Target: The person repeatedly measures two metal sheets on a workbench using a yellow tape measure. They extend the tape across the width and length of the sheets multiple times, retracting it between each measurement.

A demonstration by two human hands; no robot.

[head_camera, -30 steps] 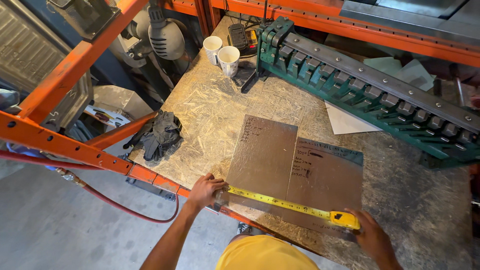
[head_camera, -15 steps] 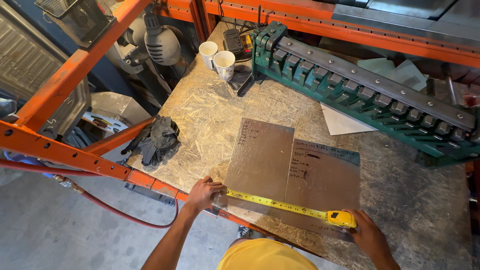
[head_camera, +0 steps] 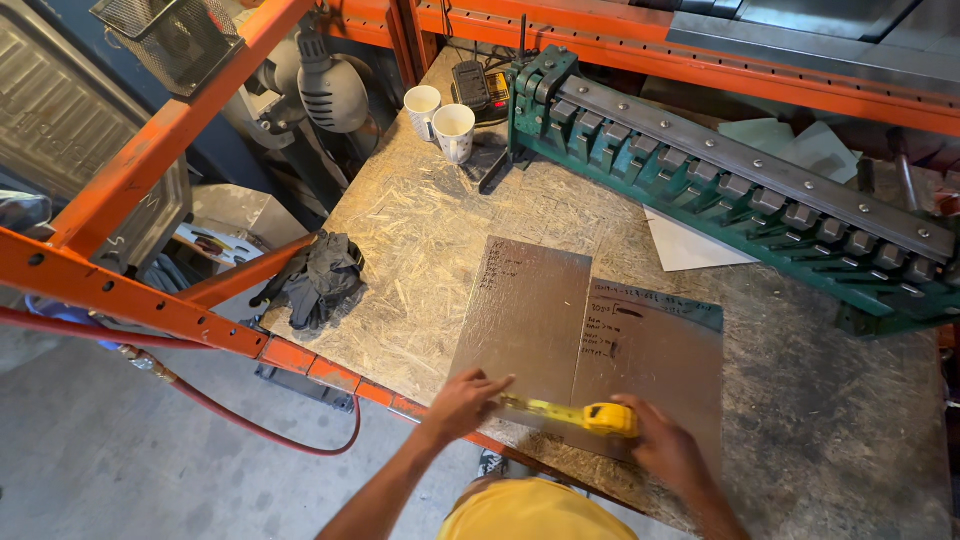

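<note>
Two grey metal sheets lie on the chipboard bench (head_camera: 430,230): a left sheet (head_camera: 530,310) overlapping a right sheet (head_camera: 655,350) with handwriting on it. My left hand (head_camera: 462,403) presses fingers on the near edge of the left sheet, at the end of a short length of yellow tape. My right hand (head_camera: 668,450) grips the yellow tape measure case (head_camera: 607,418) on the near edge of the right sheet. The two hands are close together.
A green sheet-metal brake (head_camera: 720,190) runs across the back right. Two white cups (head_camera: 440,118) and a battery charger (head_camera: 475,85) stand at the back. Black gloves (head_camera: 322,278) lie at the bench's left edge. Orange rack beams (head_camera: 150,300) and a red hose (head_camera: 240,425) cross at left.
The tape has drawn in: my right hand brought the case leftward toward my left hand, which shifted right along the sheet's near edge.
</note>
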